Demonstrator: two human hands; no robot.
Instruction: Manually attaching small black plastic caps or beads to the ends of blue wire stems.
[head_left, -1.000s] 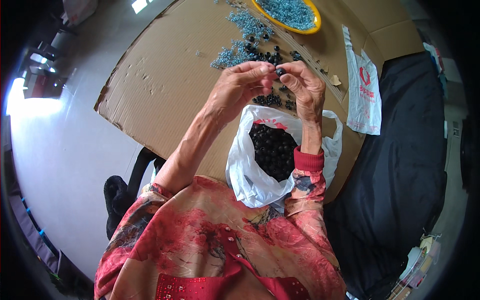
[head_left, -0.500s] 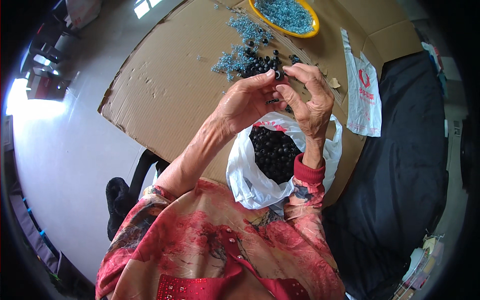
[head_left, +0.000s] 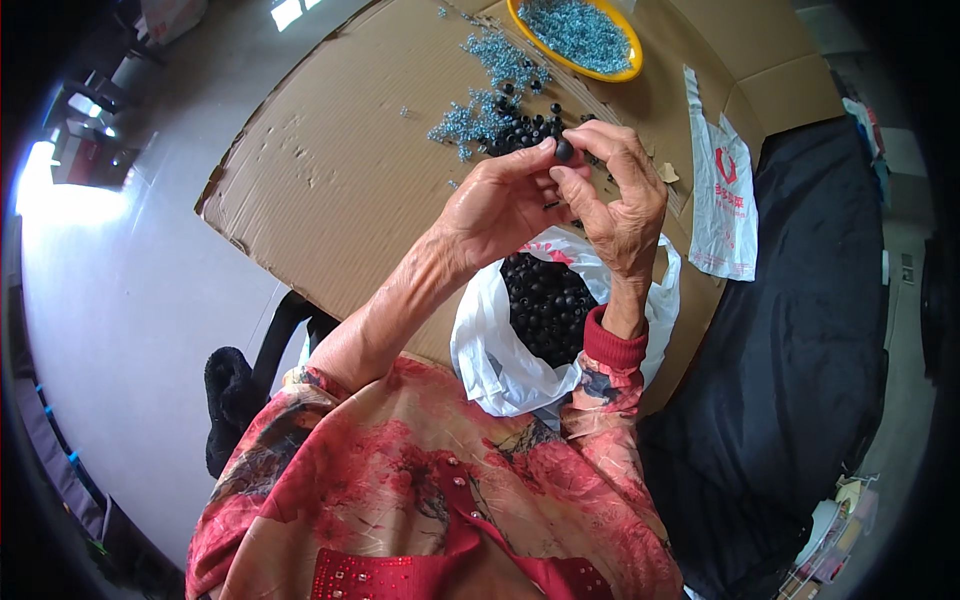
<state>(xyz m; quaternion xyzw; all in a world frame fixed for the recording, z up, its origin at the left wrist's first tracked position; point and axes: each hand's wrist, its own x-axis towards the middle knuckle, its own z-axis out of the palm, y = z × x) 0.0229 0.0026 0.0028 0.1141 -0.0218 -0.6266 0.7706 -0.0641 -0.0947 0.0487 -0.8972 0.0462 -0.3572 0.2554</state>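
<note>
A small round black bead-like piece (head_left: 564,150) is pinched where my two hands meet, above the cardboard. The tip of my left thumb presses its left side; my left hand (head_left: 495,205) is turned palm inward, with its other fingers curled below. My right hand (head_left: 628,195) holds the piece from the right between thumb and index finger. Something small and dark shows by my left fingers, too hidden to name. Just beyond the fingertips lies a loose pile of similar black pieces (head_left: 520,135). Below my hands, a white plastic bag (head_left: 490,375) stands open, full of black pieces (head_left: 550,310).
Tiny blue pieces (head_left: 465,122) lie scattered on the cardboard sheet (head_left: 330,140). A yellow bowl (head_left: 632,62) at the far side holds more. A flattened white plastic bag (head_left: 722,200) lies at the right, beside black cloth (head_left: 790,320). A cardboard scrap (head_left: 668,173) is near my right hand.
The black piece has turned between my fingers; its lighter ringed face showed before and now a dark rounded side does. My hands have barely shifted, and the whole view has moved slightly.
</note>
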